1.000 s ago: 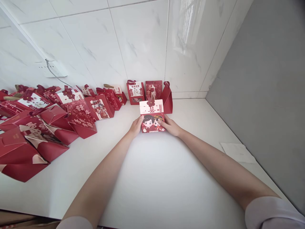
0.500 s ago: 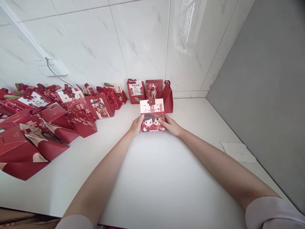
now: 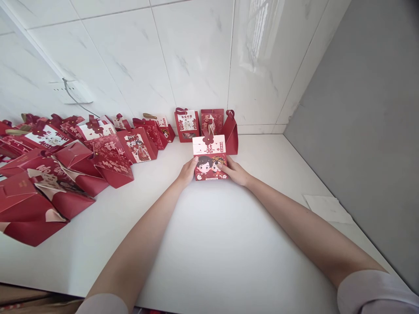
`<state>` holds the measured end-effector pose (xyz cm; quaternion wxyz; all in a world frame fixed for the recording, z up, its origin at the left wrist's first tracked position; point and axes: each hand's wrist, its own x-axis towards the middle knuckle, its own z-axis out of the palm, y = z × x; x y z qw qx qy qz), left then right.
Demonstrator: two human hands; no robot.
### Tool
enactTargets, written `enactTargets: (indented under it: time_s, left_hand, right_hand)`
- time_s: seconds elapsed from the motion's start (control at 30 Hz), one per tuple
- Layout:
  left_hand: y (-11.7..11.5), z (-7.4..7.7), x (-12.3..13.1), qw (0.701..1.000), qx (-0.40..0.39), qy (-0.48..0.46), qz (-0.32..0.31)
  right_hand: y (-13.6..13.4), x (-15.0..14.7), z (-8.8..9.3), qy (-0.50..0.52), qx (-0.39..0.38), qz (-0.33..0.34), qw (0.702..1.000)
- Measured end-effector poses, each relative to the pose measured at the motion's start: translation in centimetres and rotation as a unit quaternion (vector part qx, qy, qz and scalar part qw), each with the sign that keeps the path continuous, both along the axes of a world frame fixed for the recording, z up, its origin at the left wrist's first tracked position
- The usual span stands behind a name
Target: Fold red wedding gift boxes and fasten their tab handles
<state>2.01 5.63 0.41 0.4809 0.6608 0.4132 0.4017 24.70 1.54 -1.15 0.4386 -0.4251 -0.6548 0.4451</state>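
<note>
Between my hands stands a red and white gift box (image 3: 210, 168), upright, with two cartoon heads printed on its front and a dark red flower with a ribbon on top. My left hand (image 3: 188, 171) grips its left side, thumb along the front edge. On the right side, my right hand (image 3: 237, 171) holds it with the thumb over the printed front; its other fingers are partly hidden behind. Close behind are a red box with a white picture panel (image 3: 187, 124), a patterned red box (image 3: 218, 117) and a plain red box (image 3: 231, 137), near the wall.
Several red gift boxes (image 3: 108, 159) crowd the left side of the white table (image 3: 209, 244). A white sheet (image 3: 327, 208) lies near the right edge, beside a grey panel (image 3: 366, 122). Behind the table rises a tiled wall (image 3: 196, 52) with a socket (image 3: 77, 92) and cable.
</note>
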Motion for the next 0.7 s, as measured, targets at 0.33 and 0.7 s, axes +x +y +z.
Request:
enactTargets:
  time_s: [0.33, 0.7]
  left_hand:
    - [-0.29, 0.26, 0.02, 1.0, -0.008, 0.004, 0.004]
    - [-0.27, 0.34, 0.01, 1.0, 0.003, 0.012, 0.005]
  right_hand:
    - [0.11, 0.03, -0.07, -0.002, 0.004, -0.004, 1.0]
    - [0.04, 0.06, -0.15, 0.005, 0.002, -0.001, 1.0]
